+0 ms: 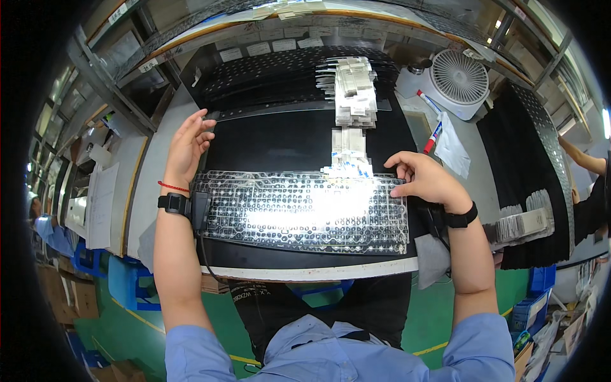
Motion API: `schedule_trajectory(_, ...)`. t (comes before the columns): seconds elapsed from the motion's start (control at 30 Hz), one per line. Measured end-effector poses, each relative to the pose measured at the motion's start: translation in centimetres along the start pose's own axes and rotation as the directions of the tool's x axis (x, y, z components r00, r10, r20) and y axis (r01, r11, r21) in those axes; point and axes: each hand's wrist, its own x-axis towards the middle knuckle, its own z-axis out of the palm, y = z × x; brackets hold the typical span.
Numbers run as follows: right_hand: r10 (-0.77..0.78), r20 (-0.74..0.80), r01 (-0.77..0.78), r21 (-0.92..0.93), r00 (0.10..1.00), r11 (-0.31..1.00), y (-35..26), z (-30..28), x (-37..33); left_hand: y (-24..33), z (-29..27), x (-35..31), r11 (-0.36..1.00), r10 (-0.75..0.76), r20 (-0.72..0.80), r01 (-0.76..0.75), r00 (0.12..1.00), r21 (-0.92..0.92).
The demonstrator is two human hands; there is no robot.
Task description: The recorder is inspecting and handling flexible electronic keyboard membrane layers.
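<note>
A clear film sheet [299, 213] printed with circuit traces and rows of round dots, like a keyboard membrane, lies on a black work surface [273, 143] before me. Bright glare hides part of its middle. My left hand [188, 148] is raised beyond the sheet's far left corner, fingers loosely bent and apart, holding nothing. At the far right corner is my right hand [423, 180]. Its thumb lies over the sheet's edge, and its bent fingers sit apart from the thumb. Stacked film tails [349, 149] with white and blue ends lie just past the sheet's far edge.
A pile of pale strips [356, 89] rests on black sheets at the back. To the right are a white fan [459, 76], red-capped markers [433, 137] and a white cloth [452, 145]. Further right, more black sheets [525, 159] carry strips. Another person's arm [582, 156] shows there.
</note>
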Motion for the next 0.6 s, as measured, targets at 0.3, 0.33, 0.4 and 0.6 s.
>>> schedule_trajectory(0.3,-0.041,-0.100,0.053,0.127,0.994,0.990,0.1,0.1,0.3,0.0,-0.1,-0.1,1.000,-0.012,0.021,0.012,1.000,0.016)
schedule_trajectory(0.33,-0.054,-0.144,0.071,0.116,0.988,0.991,0.0,0.1,0.3,0.0,-0.2,-0.1,1.000,-0.017,0.017,0.016,1.000,0.025)
schedule_trajectory(0.4,-0.062,-0.242,0.087,0.098,0.968,0.991,0.3,0.1,0.4,0.1,0.2,-0.2,0.999,-0.026,0.012,0.025,1.000,0.044)
schedule_trajectory(0.6,-0.042,-0.437,0.154,0.224,0.898,0.962,1.4,-0.1,1.0,0.6,1.1,-0.7,0.976,-0.157,0.026,0.151,0.987,0.156)
